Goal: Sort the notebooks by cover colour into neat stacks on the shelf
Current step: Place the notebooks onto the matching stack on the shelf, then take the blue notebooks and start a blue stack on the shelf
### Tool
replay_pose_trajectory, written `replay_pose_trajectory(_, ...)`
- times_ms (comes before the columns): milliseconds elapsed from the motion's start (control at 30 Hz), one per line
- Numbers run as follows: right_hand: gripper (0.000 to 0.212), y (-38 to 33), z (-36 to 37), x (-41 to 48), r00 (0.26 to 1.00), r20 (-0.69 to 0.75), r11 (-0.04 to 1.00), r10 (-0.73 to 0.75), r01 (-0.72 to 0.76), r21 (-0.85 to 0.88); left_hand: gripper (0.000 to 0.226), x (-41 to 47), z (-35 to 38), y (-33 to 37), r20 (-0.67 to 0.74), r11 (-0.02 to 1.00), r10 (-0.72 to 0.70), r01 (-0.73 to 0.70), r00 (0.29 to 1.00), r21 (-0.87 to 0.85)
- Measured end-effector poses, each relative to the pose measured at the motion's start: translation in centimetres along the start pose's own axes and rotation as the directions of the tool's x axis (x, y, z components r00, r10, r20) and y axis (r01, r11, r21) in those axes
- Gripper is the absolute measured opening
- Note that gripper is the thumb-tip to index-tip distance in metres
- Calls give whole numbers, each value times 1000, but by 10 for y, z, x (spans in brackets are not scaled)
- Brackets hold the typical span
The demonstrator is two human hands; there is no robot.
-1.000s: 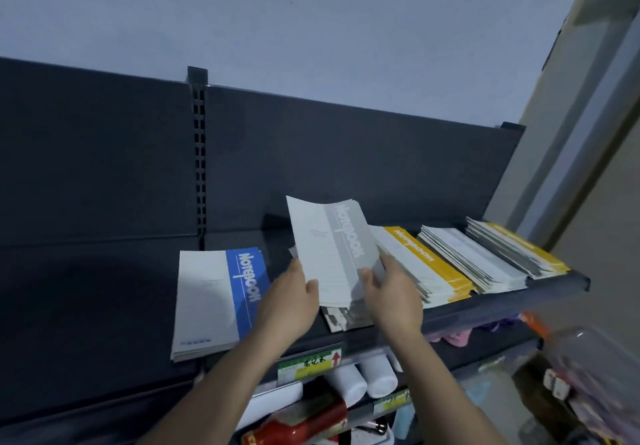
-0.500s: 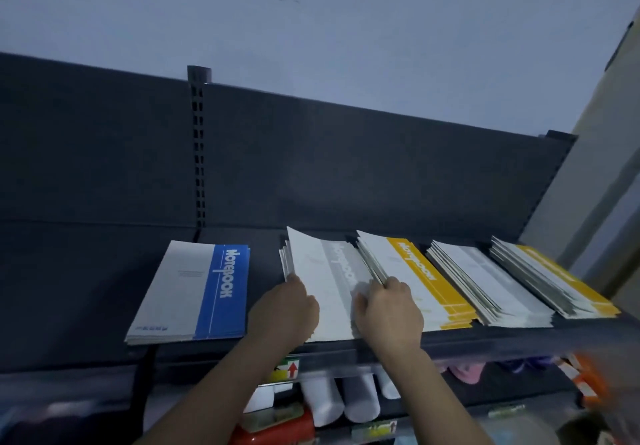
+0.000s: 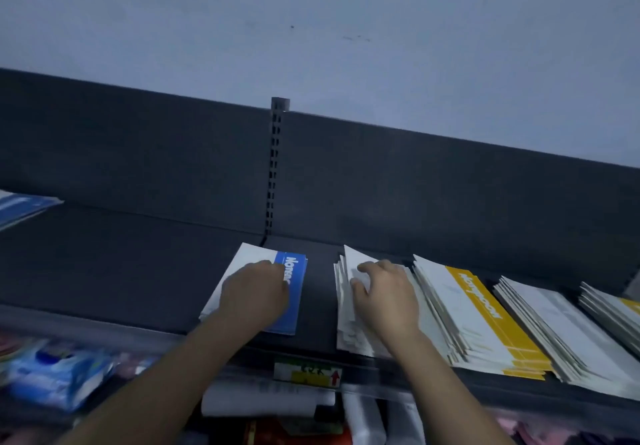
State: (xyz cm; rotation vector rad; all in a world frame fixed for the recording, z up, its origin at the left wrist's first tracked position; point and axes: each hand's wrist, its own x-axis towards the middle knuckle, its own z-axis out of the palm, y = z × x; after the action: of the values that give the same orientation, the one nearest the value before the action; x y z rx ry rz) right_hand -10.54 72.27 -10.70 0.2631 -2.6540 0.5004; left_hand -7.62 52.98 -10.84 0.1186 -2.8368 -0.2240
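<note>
On the dark shelf (image 3: 138,271) lies a blue-striped notebook stack (image 3: 294,292), and my left hand (image 3: 254,294) rests flat on top of it. To its right sits a grey-and-white notebook stack (image 3: 344,306); my right hand (image 3: 384,299) rests on it with fingers loosely bent over the top cover. Further right lie a yellow-striped stack (image 3: 485,313), a white stack (image 3: 561,327) and another yellow-edged stack (image 3: 620,309) cut by the frame edge.
A blue notebook (image 3: 20,205) lies at the far left of the shelf. A slotted upright (image 3: 275,167) divides the dark back panel. Below the shelf edge hang a price label (image 3: 308,373), blue packets (image 3: 52,375) and white rolls (image 3: 263,399).
The grey notebook held up in both hands was laid down on the middle stack. My left hand then moved left onto the blue stack. The view swung left and closer.
</note>
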Motion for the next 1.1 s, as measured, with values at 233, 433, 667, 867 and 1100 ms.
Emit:
replay_pose_trajectory(233,39,-99,28,29,947,138,955,-291,295,-8,29,-18,-42,-98,-64,970,-114,125,991,208)
replay_pose_trajectory(433,44,-193,63,27,869,236,887,-435,459,-54,32,-40,-69,-184,-108,911,-218,242,970,334)
replay_pose_trajectory(667,45,-301,104,22,809,278,843,-518,539,1,34,-59,-93,-291,-114,871,-290,311,950,381)
replay_pose_trajectory(867,44,-388,137,14,795,282,831,-538,556,18,34,-69,-107,-381,-109,864,-321,338,941,374)
replay_pose_trajectory(1100,47,-468,172,19,773,337,827,-537,561,29,37,-67,-112,-466,-88,863,-360,367,929,348)
